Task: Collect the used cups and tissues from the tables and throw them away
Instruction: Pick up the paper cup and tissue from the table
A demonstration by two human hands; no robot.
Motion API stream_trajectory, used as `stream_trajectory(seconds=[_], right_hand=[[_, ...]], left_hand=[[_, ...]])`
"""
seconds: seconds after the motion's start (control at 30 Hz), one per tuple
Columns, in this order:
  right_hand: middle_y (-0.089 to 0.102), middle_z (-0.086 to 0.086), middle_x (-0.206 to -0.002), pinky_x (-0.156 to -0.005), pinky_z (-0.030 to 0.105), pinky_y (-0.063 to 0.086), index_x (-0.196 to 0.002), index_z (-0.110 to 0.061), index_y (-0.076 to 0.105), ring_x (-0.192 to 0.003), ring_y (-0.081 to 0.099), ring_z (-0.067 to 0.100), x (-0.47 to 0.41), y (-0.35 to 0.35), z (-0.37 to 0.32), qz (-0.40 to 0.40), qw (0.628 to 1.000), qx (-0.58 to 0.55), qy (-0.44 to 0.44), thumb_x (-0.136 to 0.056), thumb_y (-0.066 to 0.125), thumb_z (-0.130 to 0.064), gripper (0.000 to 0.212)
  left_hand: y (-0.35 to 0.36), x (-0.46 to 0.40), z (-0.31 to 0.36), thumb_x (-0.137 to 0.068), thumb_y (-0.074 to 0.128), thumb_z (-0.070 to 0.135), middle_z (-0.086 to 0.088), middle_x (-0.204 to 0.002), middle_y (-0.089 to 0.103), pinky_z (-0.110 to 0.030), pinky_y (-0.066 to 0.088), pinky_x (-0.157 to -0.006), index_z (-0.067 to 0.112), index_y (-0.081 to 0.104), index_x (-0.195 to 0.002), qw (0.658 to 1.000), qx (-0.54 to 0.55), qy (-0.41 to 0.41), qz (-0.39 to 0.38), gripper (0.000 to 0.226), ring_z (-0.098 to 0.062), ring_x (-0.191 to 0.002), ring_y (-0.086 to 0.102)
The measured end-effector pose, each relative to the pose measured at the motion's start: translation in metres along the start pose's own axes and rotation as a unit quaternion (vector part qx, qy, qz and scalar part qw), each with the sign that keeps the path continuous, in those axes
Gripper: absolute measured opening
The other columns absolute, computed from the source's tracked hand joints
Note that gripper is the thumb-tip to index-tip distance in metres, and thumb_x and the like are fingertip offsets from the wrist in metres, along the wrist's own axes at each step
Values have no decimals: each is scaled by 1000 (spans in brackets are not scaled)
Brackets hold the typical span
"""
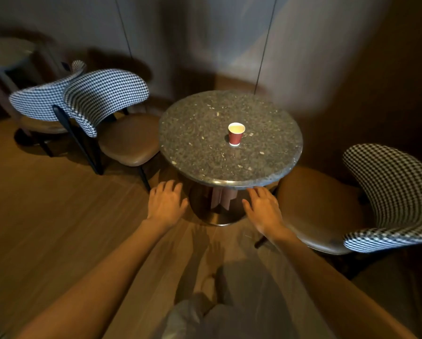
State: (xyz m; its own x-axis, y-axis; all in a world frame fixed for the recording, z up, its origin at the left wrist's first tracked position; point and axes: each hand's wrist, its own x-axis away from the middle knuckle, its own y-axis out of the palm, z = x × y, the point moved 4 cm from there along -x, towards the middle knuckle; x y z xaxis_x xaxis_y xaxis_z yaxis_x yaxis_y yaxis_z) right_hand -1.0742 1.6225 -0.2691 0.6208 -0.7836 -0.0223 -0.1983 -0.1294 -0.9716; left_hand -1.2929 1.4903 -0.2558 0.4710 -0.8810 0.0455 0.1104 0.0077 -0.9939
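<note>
A red paper cup (pixel 236 134) with a white rim stands upright near the middle of a round dark speckled table (pixel 200 152); pale liquid shows inside it. My left hand (pixel 166 204) hangs in front of the table's near edge, palm down, fingers apart, holding nothing. My right hand (pixel 262 210) is level with it on the right, also spread and holding nothing. Both hands are short of the tabletop and well apart from the cup. No tissue shows on this table.
A houndstooth-backed chair (pixel 102 99) with a brown seat stands left of the table, a matching chair (pixel 390 192) at the right. Another table (pixel 7 55) and chair (pixel 41 101) are at the far left. A wall is close behind. Wooden floor (pixel 46 216) lies below.
</note>
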Motion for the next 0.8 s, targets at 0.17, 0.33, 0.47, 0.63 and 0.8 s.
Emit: stream_trajectory(seconds=[0.17, 0.33, 0.47, 0.63, 0.8], right_hand=[[47, 10, -137, -110, 35, 29, -139, -11, 43, -130, 40, 26, -86, 6, 31, -21, 1000, -12, 8, -97, 45, -30, 46], [46, 14, -137, -108, 38, 32, -139, -7, 43, -129, 40, 30, -171, 18, 58, -8, 998, -51, 28, -98, 46, -29, 46], [42, 11, -142, -110, 38, 32, -144, -11, 36, -132, 38, 28, -232, 20, 67, -4, 995, -97, 38, -96, 50, -32, 54], [30, 7, -153, -112, 35, 27, -150, -15, 21, -140, 28, 22, -286, 42, 83, -12, 961, -254, 112, -84, 68, -37, 83], [37, 5, -151, -113, 39, 33, -148, -17, 26, -138, 36, 21, -329, 77, 102, -11, 899, -393, 191, -67, 85, -35, 102]], left_hand=[[10, -85, 12, -92, 47, 42, -6, -138, 46, -42, 33, -103, 17, 45, -134, 1000, 2, 8, -18, 48, -28, -130, 38], [22, -187, 16, -93, 45, 42, -8, -137, 45, -41, 32, -104, 16, 45, -133, 999, 6, 20, -33, 48, -28, -129, 39], [29, -256, 20, -93, 45, 42, -9, -140, 44, -40, 33, -105, 14, 44, -134, 998, 19, 14, -52, 49, -30, -129, 38], [46, -310, 24, -94, 47, 39, -12, -138, 44, -40, 34, -105, 11, 45, -134, 992, 78, -21, -95, 49, -31, -126, 41], [73, -330, 33, -94, 48, 37, -15, -136, 48, -42, 38, -104, 10, 44, -136, 982, 135, -72, -112, 50, -34, -123, 46]])
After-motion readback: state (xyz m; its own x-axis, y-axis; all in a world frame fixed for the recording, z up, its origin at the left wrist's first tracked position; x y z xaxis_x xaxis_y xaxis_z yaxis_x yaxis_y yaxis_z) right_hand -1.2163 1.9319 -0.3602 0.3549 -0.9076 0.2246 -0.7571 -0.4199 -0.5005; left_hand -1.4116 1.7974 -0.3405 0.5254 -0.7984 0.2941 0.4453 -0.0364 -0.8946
